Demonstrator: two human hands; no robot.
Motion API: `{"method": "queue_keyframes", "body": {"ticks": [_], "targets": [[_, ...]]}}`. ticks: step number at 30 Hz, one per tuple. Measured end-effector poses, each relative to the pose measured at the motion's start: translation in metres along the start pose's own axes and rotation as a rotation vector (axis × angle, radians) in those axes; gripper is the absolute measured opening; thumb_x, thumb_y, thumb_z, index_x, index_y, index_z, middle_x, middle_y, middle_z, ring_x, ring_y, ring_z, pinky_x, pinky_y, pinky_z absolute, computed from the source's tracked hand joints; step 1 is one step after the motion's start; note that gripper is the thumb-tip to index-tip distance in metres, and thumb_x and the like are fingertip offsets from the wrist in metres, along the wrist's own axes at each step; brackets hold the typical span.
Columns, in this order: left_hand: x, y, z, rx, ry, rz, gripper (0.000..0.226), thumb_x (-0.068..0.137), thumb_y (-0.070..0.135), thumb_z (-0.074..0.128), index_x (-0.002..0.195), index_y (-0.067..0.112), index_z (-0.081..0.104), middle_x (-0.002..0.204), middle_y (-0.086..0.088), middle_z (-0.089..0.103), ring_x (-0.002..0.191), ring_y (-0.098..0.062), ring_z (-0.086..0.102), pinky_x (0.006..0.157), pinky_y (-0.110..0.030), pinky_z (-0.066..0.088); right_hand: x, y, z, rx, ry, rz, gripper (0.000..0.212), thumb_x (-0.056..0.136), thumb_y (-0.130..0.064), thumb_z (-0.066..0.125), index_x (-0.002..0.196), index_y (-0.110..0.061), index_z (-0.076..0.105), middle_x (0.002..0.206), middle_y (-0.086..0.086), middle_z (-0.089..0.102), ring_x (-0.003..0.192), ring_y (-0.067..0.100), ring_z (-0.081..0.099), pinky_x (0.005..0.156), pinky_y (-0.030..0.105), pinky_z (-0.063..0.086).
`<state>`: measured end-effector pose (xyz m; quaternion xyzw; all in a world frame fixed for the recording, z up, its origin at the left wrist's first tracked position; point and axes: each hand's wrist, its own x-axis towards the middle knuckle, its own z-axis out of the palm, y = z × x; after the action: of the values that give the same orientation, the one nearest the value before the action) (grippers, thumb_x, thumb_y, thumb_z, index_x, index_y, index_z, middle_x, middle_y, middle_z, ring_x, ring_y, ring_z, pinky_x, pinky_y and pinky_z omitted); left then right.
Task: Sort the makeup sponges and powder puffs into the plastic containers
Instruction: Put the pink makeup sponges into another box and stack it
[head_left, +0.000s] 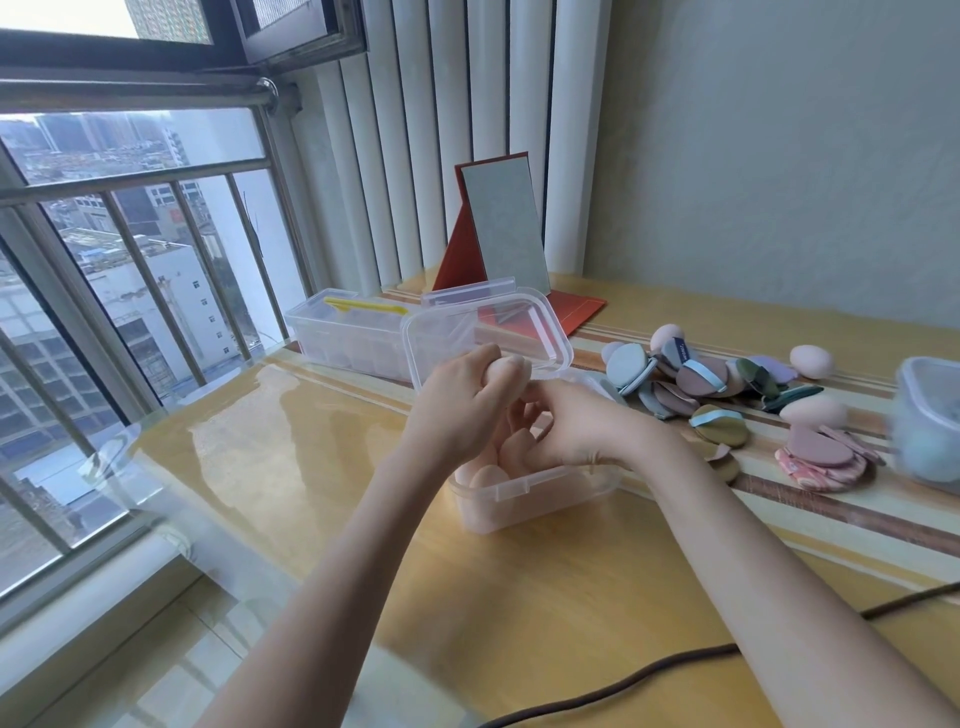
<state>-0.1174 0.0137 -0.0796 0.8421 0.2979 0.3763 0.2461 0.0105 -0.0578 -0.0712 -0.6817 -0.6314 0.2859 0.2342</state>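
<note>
Both hands over open clear container (535, 491), left hand (462, 410) clenched round pink makeup sponge (511, 370), right hand (569, 428) curled just beside it, hold unclear. Best lowered into bare space among sponges packed beneath fingers, then released without pressing. Beyond right fingers, unsorted pile of powder puffs (727, 387); behind, raised lid (488, 332), second container (348, 332).

head view — forward-down, close over table (332, 545)
</note>
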Motion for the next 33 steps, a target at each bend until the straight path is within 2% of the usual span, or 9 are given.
{"method": "queue_keyframes", "body": {"ticks": [4, 6, 11, 14, 20, 25, 28, 31, 33], "targets": [[-0.002, -0.001, -0.003, -0.158, -0.008, 0.011, 0.032, 0.083, 0.046, 0.038, 0.06, 0.026, 0.046, 0.059, 0.011, 0.046, 0.058, -0.005, 0.043, 0.056, -0.018, 0.032, 0.0, 0.001, 0.0, 0.021, 0.07, -0.022, 0.025, 0.071, -0.014, 0.056, 0.088, -0.033, 0.056, 0.091, -0.01, 0.06, 0.079, 0.008, 0.057, 0.069, 0.023, 0.045], [-0.003, -0.003, -0.004, -0.175, -0.016, 0.015, 0.031, 0.081, 0.05, 0.036, 0.059, 0.029, 0.043, 0.057, 0.011, 0.045, 0.057, -0.003, 0.042, 0.053, -0.014, 0.031, 0.0, 0.001, 0.0, 0.007, 0.091, -0.03, 0.027, 0.069, -0.012, 0.054, 0.086, -0.033, 0.056, 0.09, -0.012, 0.061, 0.081, 0.009, 0.058, 0.068, 0.024, 0.045], [-0.001, -0.006, -0.001, -0.059, -0.033, 0.014, 0.044, 0.08, 0.052, 0.032, 0.067, 0.015, 0.053, 0.062, 0.007, 0.05, 0.06, -0.006, 0.045, 0.055, -0.022, 0.034, 0.003, 0.0, 0.001, -0.068, 0.085, -0.026, 0.024, 0.072, -0.012, 0.052, 0.081, -0.034, 0.055, 0.084, -0.013, 0.061, 0.077, 0.002, 0.055, 0.062, 0.019, 0.039], [-0.001, -0.007, -0.001, -0.016, -0.025, -0.007, 0.041, 0.083, 0.05, 0.034, 0.068, 0.017, 0.055, 0.063, 0.006, 0.054, 0.062, -0.011, 0.049, 0.056, -0.029, 0.035, 0.001, 0.001, -0.001, -0.014, 0.078, -0.02, 0.018, 0.071, -0.017, 0.055, 0.085, -0.027, 0.058, 0.085, -0.007, 0.063, 0.072, 0.007, 0.057, 0.065, 0.024, 0.046], [-0.002, -0.003, 0.0, 0.044, -0.007, -0.016, 0.036, 0.087, 0.045, 0.039, 0.071, 0.018, 0.058, 0.068, 0.002, 0.059, 0.068, -0.016, 0.054, 0.057, -0.03, 0.037, -0.002, 0.0, -0.003, 0.046, 0.016, -0.019, 0.028, 0.07, -0.008, 0.06, 0.082, -0.032, 0.057, 0.081, -0.008, 0.061, 0.069, 0.0, 0.056, 0.058, 0.014, 0.043], [-0.005, 0.0, -0.006, -0.144, -0.022, 0.043, 0.035, 0.086, 0.052, 0.038, 0.074, 0.023, 0.054, 0.072, 0.004, 0.059, 0.072, -0.019, 0.057, 0.064, -0.035, 0.045, 0.003, 0.004, 0.001, 0.009, 0.078, -0.005, 0.025, 0.068, -0.009, 0.067, 0.087, -0.022, 0.058, 0.085, -0.007, 0.062, 0.075, 0.007, 0.058, 0.06, 0.016, 0.04], [-0.009, 0.0, -0.009, -0.219, -0.095, 0.068, 0.043, 0.087, 0.056, 0.036, 0.079, 0.018, 0.054, 0.07, 0.011, 0.058, 0.071, -0.013, 0.057, 0.065, -0.031, 0.043, 0.004, 0.006, 0.002, 0.014, 0.077, 0.013, 0.028, 0.067, -0.009, 0.068, 0.092, -0.018, 0.059, 0.083, -0.003, 0.062, 0.072, 0.009, 0.058, 0.057, 0.015, 0.042], [-0.008, -0.001, -0.01, -0.083, -0.195, 0.049, 0.056, 0.083, 0.063, 0.029, 0.085, 0.014, 0.056, 0.075, 0.006, 0.061, 0.076, -0.017, 0.058, 0.069, -0.036, 0.044, 0.003, 0.004, -0.001, -0.003, 0.045, 0.023, 0.022, 0.068, -0.01, 0.066, 0.085, -0.024, 0.06, 0.079, -0.003, 0.064, 0.064, 0.003, 0.059, 0.047, 0.008, 0.042], [-0.008, -0.001, -0.01, -0.028, -0.211, 0.041, 0.054, 0.083, 0.064, 0.027, 0.085, 0.017, 0.054, 0.075, 0.006, 0.059, 0.076, -0.017, 0.056, 0.07, -0.036, 0.043, 0.0, 0.003, -0.004, 0.019, 0.022, 0.033, 0.026, 0.068, -0.009, 0.068, 0.086, -0.027, 0.061, 0.078, -0.004, 0.065, 0.059, -0.001, 0.06, 0.046, 0.009, 0.043]]}}
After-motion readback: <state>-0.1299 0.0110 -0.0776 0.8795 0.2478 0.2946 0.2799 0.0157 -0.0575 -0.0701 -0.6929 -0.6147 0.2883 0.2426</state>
